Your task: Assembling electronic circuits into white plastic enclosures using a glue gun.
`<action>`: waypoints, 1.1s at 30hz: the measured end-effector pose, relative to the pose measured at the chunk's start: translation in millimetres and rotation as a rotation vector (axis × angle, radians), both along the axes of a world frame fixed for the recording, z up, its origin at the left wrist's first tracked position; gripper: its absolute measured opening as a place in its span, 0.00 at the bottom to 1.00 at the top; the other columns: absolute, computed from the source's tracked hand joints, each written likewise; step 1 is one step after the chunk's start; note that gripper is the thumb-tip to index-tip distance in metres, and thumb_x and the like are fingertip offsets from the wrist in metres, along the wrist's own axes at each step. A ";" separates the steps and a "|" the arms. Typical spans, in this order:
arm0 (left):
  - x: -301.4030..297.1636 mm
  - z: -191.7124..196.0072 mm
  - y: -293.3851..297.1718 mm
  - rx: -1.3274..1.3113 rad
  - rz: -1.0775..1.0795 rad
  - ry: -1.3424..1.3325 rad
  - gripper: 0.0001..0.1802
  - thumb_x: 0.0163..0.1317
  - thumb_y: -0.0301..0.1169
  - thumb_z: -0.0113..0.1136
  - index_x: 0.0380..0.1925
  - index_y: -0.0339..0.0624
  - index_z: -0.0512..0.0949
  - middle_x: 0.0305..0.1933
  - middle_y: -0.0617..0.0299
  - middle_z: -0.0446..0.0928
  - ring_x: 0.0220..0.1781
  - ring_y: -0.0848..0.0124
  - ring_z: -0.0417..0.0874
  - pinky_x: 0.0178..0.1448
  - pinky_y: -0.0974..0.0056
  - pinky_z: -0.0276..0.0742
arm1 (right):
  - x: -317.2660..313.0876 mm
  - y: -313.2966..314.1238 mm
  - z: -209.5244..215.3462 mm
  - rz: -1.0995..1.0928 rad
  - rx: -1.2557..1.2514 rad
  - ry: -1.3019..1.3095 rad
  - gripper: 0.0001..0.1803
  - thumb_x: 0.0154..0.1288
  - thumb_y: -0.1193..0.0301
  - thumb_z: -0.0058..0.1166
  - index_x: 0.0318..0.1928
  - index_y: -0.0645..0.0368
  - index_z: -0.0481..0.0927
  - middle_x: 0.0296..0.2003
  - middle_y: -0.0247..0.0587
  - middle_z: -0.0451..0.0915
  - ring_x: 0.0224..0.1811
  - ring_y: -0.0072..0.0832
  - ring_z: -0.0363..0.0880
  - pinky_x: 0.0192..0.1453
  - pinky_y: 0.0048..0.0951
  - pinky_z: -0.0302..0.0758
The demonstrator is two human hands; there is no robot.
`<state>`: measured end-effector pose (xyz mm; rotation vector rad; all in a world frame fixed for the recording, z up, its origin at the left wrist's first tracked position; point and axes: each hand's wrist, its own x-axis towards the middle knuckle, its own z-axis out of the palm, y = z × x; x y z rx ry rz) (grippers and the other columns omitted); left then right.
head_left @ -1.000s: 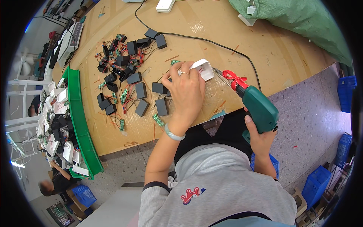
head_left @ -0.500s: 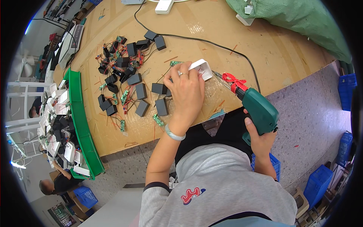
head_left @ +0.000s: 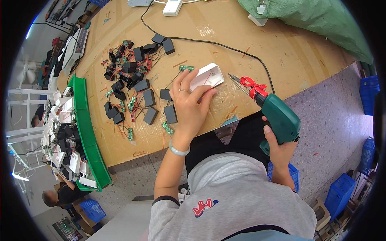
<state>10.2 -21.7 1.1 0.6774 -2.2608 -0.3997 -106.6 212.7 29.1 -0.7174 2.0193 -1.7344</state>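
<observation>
My left hand (head_left: 189,105) lies on the wooden table (head_left: 281,52) with its fingers pressing on a white plastic housing (head_left: 210,75). My right hand (head_left: 279,150) grips a green electric screwdriver (head_left: 277,114) with a red ribbon on its nose. Its bit points toward the white housing and stops a short way to the right of it. A small green circuit board (head_left: 186,68) lies just beyond my fingertips.
Several black modules with red wires and green boards (head_left: 132,88) are spread left of my hand. A black cable (head_left: 209,41) crosses the table. A green tray (head_left: 86,128) edges the left side, a green bag (head_left: 317,18) lies top right. Blue crates (head_left: 341,193) stand on the floor.
</observation>
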 end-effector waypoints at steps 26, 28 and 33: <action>-6.5 11.8 1.4 -0.165 0.015 0.006 0.07 0.54 0.25 0.72 0.34 0.44 0.85 0.38 0.62 0.81 0.42 0.62 0.79 0.48 0.58 0.71 | 0.5 -1.7 0.1 0.046 0.022 0.016 0.20 0.66 0.79 0.62 0.58 0.66 0.80 0.49 0.44 0.87 0.54 0.28 0.84 0.62 0.31 0.76; -13.9 14.8 3.4 -0.278 0.059 -0.062 0.05 0.53 0.26 0.70 0.29 0.42 0.83 0.50 0.58 0.79 0.55 0.55 0.75 0.57 0.51 0.67 | 2.0 -6.0 -2.8 0.040 0.052 -0.005 0.19 0.66 0.78 0.63 0.57 0.66 0.81 0.48 0.43 0.87 0.52 0.27 0.84 0.60 0.31 0.76; -20.6 9.0 -1.6 -0.267 0.112 -0.122 0.04 0.52 0.27 0.72 0.28 0.45 0.86 0.54 0.61 0.79 0.62 0.50 0.71 0.62 0.48 0.64 | -0.4 -17.7 -14.4 0.051 0.084 0.060 0.14 0.65 0.76 0.66 0.51 0.65 0.84 0.43 0.40 0.88 0.47 0.24 0.85 0.55 0.28 0.78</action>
